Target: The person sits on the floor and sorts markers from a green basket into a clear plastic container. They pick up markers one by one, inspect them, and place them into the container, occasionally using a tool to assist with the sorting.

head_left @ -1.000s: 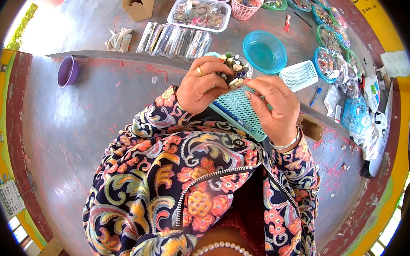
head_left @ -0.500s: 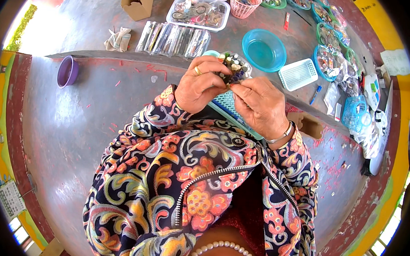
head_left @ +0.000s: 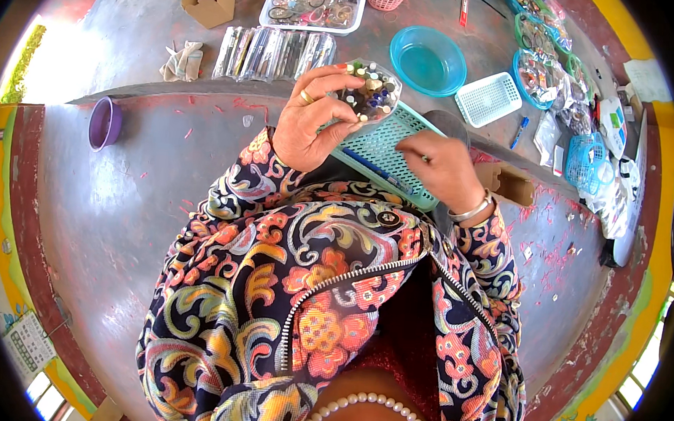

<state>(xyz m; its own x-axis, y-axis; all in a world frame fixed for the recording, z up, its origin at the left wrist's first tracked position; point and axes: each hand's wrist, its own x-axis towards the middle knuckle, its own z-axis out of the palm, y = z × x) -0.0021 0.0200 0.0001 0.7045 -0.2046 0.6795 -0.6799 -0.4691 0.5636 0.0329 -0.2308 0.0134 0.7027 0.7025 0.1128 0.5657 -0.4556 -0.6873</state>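
My left hand [head_left: 311, 118], with a ring on one finger, is closed round a clear plastic packet of pens [head_left: 375, 98]. Only the packed round ends show, in white, blue, green and black. Just right of it, my right hand [head_left: 444, 170] is over a pale green perforated basket [head_left: 402, 126], fingers curled together. Whatever its fingertips may hold is too small to make out. Inside the basket, near its front edge, lie blue pens [head_left: 377, 170], partly shaded.
Beyond my hands stand a teal basin [head_left: 429, 60], a white-green basket [head_left: 489, 99] and a tray of small items [head_left: 313, 7]. Pen packets [head_left: 273, 55] and a crumpled glove [head_left: 182, 61] lie left. A purple bowl [head_left: 105, 124] sits farther left; a cardboard box [head_left: 510, 183] is right.
My hands were together at the packet's near edge. My right hand has since drawn away right and down over the basket, while my left hand still holds the packet, now more exposed.
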